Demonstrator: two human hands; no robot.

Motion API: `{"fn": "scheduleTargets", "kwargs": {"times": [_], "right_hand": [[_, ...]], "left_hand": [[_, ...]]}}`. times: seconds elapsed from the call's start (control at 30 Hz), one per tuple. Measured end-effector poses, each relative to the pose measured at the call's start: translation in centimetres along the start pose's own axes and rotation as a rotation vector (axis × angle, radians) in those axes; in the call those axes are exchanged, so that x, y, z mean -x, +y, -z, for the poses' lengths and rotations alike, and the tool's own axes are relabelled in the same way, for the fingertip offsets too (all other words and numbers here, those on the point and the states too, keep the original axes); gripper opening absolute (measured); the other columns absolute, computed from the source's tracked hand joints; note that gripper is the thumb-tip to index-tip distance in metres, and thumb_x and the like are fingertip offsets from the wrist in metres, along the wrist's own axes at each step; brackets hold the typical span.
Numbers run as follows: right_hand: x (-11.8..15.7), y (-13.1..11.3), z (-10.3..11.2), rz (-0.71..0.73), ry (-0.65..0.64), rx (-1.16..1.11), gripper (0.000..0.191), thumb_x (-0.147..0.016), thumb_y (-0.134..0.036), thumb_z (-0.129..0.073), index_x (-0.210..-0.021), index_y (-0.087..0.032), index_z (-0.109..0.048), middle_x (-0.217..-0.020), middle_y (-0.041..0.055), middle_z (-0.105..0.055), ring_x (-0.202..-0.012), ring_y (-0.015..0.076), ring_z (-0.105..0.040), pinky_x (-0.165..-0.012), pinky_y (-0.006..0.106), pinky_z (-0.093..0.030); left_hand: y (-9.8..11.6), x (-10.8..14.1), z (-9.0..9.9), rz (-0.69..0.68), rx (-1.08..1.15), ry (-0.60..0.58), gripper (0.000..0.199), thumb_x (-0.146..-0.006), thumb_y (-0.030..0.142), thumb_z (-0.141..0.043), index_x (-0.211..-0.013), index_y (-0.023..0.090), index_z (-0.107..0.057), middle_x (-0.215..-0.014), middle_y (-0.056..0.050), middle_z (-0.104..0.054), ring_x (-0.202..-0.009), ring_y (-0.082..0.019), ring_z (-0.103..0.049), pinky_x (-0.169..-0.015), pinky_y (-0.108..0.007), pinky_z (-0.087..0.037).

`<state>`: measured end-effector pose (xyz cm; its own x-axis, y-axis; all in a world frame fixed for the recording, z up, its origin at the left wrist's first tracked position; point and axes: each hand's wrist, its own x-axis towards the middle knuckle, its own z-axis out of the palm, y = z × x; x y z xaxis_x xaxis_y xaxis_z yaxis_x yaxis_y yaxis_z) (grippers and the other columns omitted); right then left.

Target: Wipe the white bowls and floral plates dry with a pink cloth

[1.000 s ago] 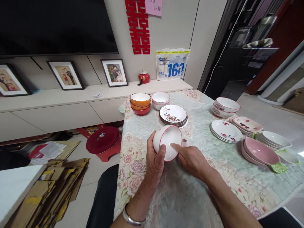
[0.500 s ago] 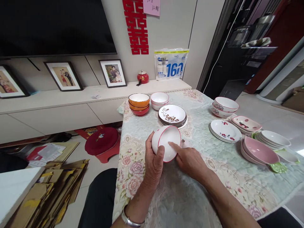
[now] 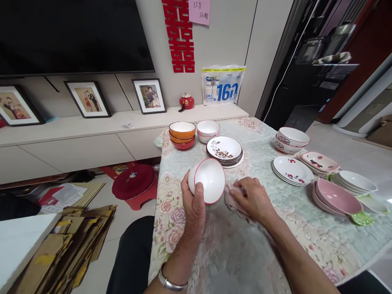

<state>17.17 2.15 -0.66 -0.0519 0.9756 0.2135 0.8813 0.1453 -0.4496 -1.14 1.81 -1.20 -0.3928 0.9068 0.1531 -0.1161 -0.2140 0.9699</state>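
Observation:
A white bowl with a red rim [image 3: 211, 179] is tilted above the table, its inside facing me. My left hand [image 3: 194, 204] grips it at the left, thumb over the rim. To the right, my right hand [image 3: 252, 198] is closed on a pale cloth [image 3: 234, 200] beside the bowl, apart from it. Just behind the bowl stands a stack of plates with brown flowers [image 3: 224, 149]. Orange and red bowls [image 3: 182, 132] and two pink-rimmed bowls [image 3: 208, 130] are stacked farther back.
On the right side of the flowered tablecloth [image 3: 171, 228] are flowered plates [image 3: 292, 170], patterned bowls [image 3: 292, 139], pink leaf-tailed bowls [image 3: 337, 196] and small white dishes [image 3: 357, 181]. A red stool [image 3: 134, 183] and flattened cardboard [image 3: 73, 249] are on the floor at left.
My right hand has left the bowl's inside, moved right and taken hold of the pale cloth. My left hand and the bowl have shifted slightly left. The view has shifted a little.

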Motion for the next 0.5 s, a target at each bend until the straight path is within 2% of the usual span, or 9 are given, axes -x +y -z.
{"fn": "scheduleTargets", "kwargs": {"times": [0.1,0.2,0.23,0.3,0.4,0.47,0.5], "right_hand": [[-0.1,0.5,0.1,0.071,-0.171,-0.015,0.026,-0.077,-0.033,-0.064,-0.099,-0.02,-0.07,-0.104,0.0094,-0.066,-0.096,0.027,-0.057,-0.08,0.038,-0.044],[0.0,0.5,0.2,0.104,-0.226,-0.168,0.018,-0.078,-0.018,-0.059,-0.091,-0.022,-0.07,-0.091,0.0039,-0.066,-0.086,0.0198,-0.06,-0.076,0.032,-0.045],[0.0,0.4,0.2,0.099,-0.193,-0.225,0.018,-0.079,-0.016,-0.058,-0.091,-0.022,-0.069,-0.088,0.0025,-0.066,-0.082,0.0183,-0.061,-0.074,0.03,-0.046],[0.0,0.0,0.2,0.11,-0.046,-0.327,0.018,-0.082,-0.019,-0.06,-0.097,-0.022,-0.066,-0.09,0.0021,-0.066,-0.082,0.0177,-0.061,-0.074,0.03,-0.047],[0.0,-0.6,-0.1,0.251,0.201,-0.398,0.021,-0.084,-0.022,-0.063,-0.105,-0.022,-0.062,-0.1,0.0052,-0.064,-0.093,0.0195,-0.06,-0.082,0.033,-0.048],[0.1,-1.0,-0.5,0.363,0.255,-0.371,0.02,-0.087,-0.02,-0.061,-0.106,-0.022,-0.061,-0.106,0.0077,-0.061,-0.102,0.021,-0.057,-0.089,0.035,-0.047],[0.2,-1.2,-0.7,0.403,0.236,-0.345,0.019,-0.088,-0.02,-0.059,-0.108,-0.022,-0.061,-0.108,0.0087,-0.06,-0.105,0.0218,-0.056,-0.091,0.037,-0.047]], "left_hand": [[-0.1,-0.2,0.1,0.008,-0.021,0.038,0.061,-0.088,0.054,-0.052,-0.135,0.017,-0.045,-0.132,-0.014,-0.055,-0.117,-0.027,-0.056,-0.097,-0.037,-0.046],[-0.2,-0.4,0.2,0.048,-0.059,0.059,0.061,-0.087,0.054,-0.053,-0.134,0.016,-0.045,-0.131,-0.014,-0.056,-0.116,-0.026,-0.056,-0.097,-0.038,-0.046],[-0.2,-0.3,0.2,0.062,-0.075,0.056,0.062,-0.087,0.055,-0.053,-0.135,0.016,-0.045,-0.131,-0.014,-0.056,-0.116,-0.026,-0.056,-0.098,-0.038,-0.045],[-0.2,-0.2,0.1,0.08,-0.1,0.021,0.063,-0.087,0.056,-0.053,-0.135,0.016,-0.044,-0.131,-0.014,-0.056,-0.118,-0.027,-0.055,-0.1,-0.039,-0.044],[-0.1,0.5,-0.1,0.099,-0.118,-0.116,0.065,-0.088,0.056,-0.052,-0.138,0.017,-0.041,-0.134,-0.014,-0.054,-0.121,-0.028,-0.053,-0.103,-0.042,-0.041],[0.0,1.1,-0.3,0.102,-0.138,-0.22,0.067,-0.088,0.055,-0.052,-0.14,0.016,-0.038,-0.135,-0.015,-0.052,-0.122,-0.029,-0.052,-0.103,-0.044,-0.04],[0.0,1.5,-0.5,0.088,-0.154,-0.259,0.067,-0.088,0.054,-0.053,-0.141,0.016,-0.037,-0.136,-0.016,-0.052,-0.124,-0.029,-0.051,-0.104,-0.045,-0.04]]}}
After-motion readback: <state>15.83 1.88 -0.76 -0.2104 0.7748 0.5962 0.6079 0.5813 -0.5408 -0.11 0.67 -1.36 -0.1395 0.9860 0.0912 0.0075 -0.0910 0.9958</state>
